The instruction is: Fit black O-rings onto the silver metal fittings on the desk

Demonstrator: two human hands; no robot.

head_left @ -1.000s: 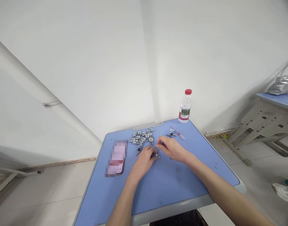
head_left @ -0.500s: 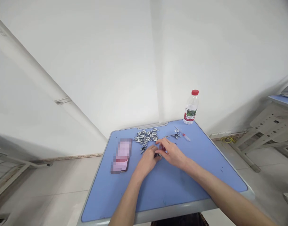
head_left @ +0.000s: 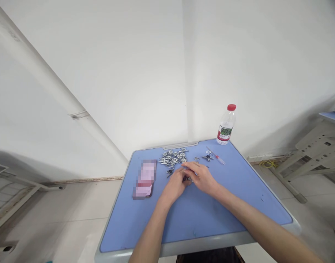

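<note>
Over the middle of the blue desk my left hand [head_left: 176,184] and my right hand [head_left: 202,177] meet, fingers bent and pressed together. Between them a bit of a small metal part [head_left: 188,179] shows; the fingers hide most of it. Just beyond my left hand lies a metal piece with a black round centre [head_left: 170,171]. Behind it is a heap of similar silver metal parts [head_left: 173,157]. A second black-centred piece [head_left: 208,157] rests past my right hand, with a loose ring [head_left: 210,154] and a screwdriver with a clear and red handle [head_left: 220,159] close by.
A phone [head_left: 145,179], its screen pixelated, lies on the left of the desk [head_left: 211,219]. The water bottle with a red cap [head_left: 225,126] stands at the far right corner. A white wall [head_left: 145,73] rises behind, and another desk [head_left: 318,135] is at right.
The view has shifted slightly, so the desk and everything on it sit a little further right. My hands have drawn closer together around the small part, covering more of it.
</note>
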